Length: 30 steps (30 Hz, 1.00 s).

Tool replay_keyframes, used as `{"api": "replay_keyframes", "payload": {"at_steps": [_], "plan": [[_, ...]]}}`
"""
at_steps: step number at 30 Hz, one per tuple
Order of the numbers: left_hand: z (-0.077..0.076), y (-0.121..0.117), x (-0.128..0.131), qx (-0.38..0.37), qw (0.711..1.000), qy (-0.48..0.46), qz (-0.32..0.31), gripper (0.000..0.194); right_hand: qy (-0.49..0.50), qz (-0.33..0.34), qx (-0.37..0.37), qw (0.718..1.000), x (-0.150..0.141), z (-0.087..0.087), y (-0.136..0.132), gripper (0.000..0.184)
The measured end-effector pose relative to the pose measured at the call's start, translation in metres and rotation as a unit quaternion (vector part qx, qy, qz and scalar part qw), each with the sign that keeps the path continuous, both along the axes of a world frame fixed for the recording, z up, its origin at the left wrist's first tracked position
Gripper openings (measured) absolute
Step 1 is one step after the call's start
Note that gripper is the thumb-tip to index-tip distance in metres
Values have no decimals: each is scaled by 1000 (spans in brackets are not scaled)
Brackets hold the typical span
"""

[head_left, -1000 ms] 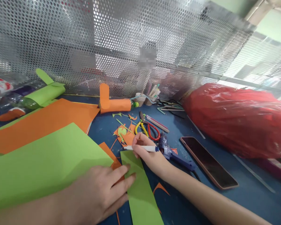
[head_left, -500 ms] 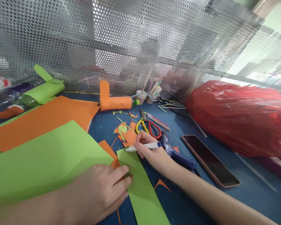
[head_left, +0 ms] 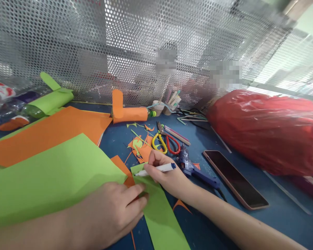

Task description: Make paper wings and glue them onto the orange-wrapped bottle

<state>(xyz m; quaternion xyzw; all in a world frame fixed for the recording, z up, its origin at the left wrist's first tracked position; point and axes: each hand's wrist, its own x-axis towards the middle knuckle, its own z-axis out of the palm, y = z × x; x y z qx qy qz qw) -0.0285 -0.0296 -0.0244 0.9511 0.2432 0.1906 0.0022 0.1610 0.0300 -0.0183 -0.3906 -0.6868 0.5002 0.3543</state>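
Right grip pinches white marker; green strip lies just beneath, its left edge under loosely spread left grip.

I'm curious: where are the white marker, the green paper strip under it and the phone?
White marker (head_left: 164,168): head view, on its barrel.
Green paper strip (head_left: 161,216): head view, near its middle.
Phone (head_left: 235,179): head view, on its dark screen.
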Motion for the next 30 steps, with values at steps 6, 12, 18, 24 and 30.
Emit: {"api": "replay_keyframes", "payload": {"at_steps": [6, 12, 18, 24, 30], "plan": [[-1, 1, 0, -3, 1000, 4, 1, 23, -5, 4, -2, 1000, 1, -1, 1, 19], [1, 1, 1, -3, 1000, 2, 0, 24, -15, 8, -3, 1000, 0, -1, -1, 20], [1, 1, 0, -7, 1000, 6, -2, 23, -22, 3, 9, 1000, -1, -2, -1, 20], [1, 1, 1, -6, 1000, 0, -2, 22, -29, -17, 35, 999, -2, 0, -2, 20], [1, 1, 0, 7, 1000, 0, 2, 23, -40, -48, 54, 997, -1, 1, 0, 20]]}}
